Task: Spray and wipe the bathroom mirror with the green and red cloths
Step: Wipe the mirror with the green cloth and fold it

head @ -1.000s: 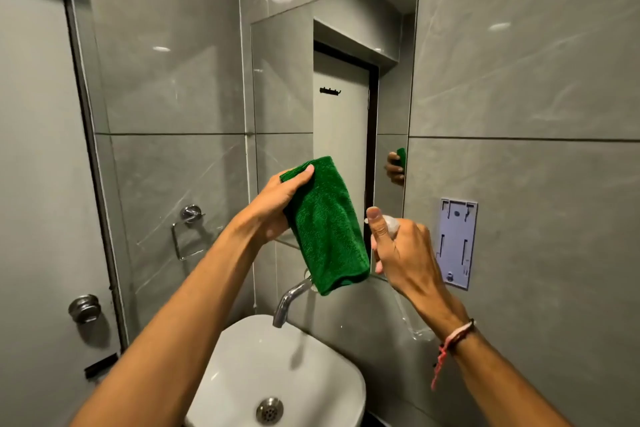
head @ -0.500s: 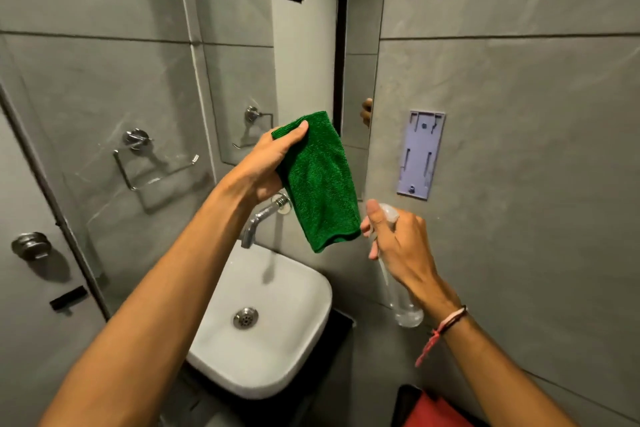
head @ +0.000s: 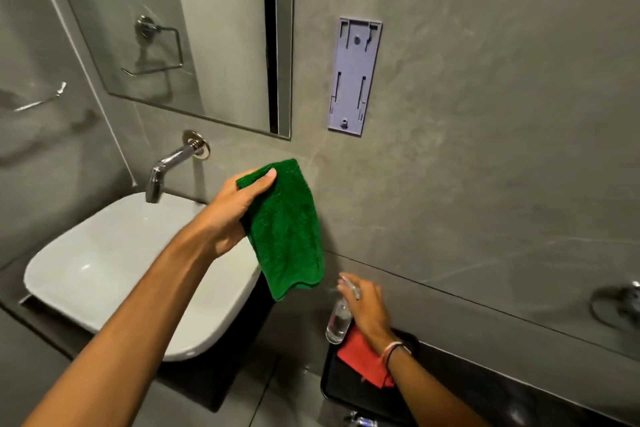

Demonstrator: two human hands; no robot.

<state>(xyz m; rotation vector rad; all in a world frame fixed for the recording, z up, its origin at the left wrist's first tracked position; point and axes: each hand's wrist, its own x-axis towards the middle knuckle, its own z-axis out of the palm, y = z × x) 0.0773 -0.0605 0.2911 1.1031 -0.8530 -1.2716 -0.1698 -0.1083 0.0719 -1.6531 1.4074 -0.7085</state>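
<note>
Green cloth (head: 287, 229) hangs from my left hand (head: 235, 211) at the centre of the frame, thumb on top and fingers (head: 266, 177) pinched over its upper edge, just below the mirror (head: 173, 28) that fills the upper left. Lower down, right of centre, my right hand (head: 363, 305) wraps the head of a clear spray bottle (head: 337, 321), fingers closed around it. Its base sits just beside the red cloth (head: 360, 354), which lies on a dark tray (head: 334, 381). White basin (head: 121, 260) sits at the lower left under the tap (head: 166, 166).
</note>
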